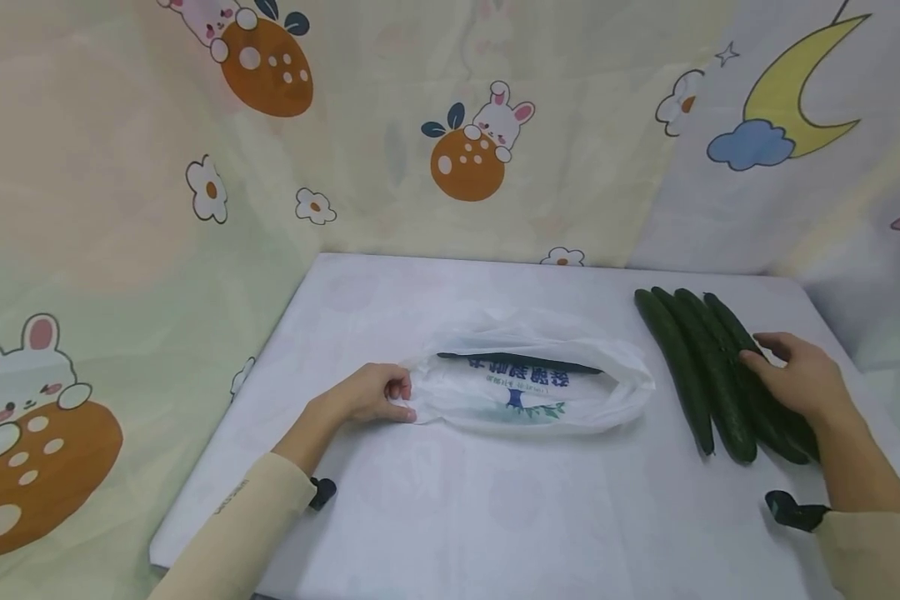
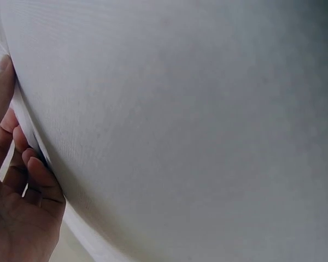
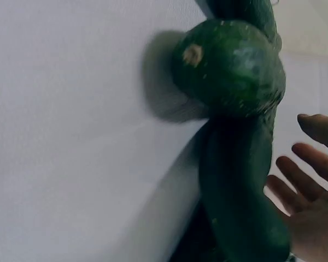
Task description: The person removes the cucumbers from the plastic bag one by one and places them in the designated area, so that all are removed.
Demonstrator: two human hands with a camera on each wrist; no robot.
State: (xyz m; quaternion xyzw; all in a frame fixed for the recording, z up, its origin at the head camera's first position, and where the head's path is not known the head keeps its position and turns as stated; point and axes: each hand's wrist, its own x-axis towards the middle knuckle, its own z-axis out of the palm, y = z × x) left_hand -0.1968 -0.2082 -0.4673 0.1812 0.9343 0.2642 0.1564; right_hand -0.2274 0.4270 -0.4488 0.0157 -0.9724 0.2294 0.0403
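A white plastic bag [image 1: 525,408] with blue and green print lies on the white table. Inside its mouth shows a long dark green cucumber [image 1: 521,361], partly covered by the plastic. My left hand [image 1: 371,393] pinches the left end of the bag; the left wrist view has its thumb and fingers along the white edge. Several dark green cucumbers [image 1: 682,375] lie side by side at the right. Over the rightmost one is my right hand [image 1: 798,379], fingers apart. From the right wrist, the fingers [image 3: 298,183] are loosely extended beside the cucumbers [image 3: 235,180], not curled round any.
The white tabletop [image 1: 480,517] extends in front of the bag. Behind and to the sides hangs a pale cloth [image 1: 390,50] with rabbits, flowers and a moon. Each wrist wears a black strap, seen at the left sleeve [image 1: 232,525].
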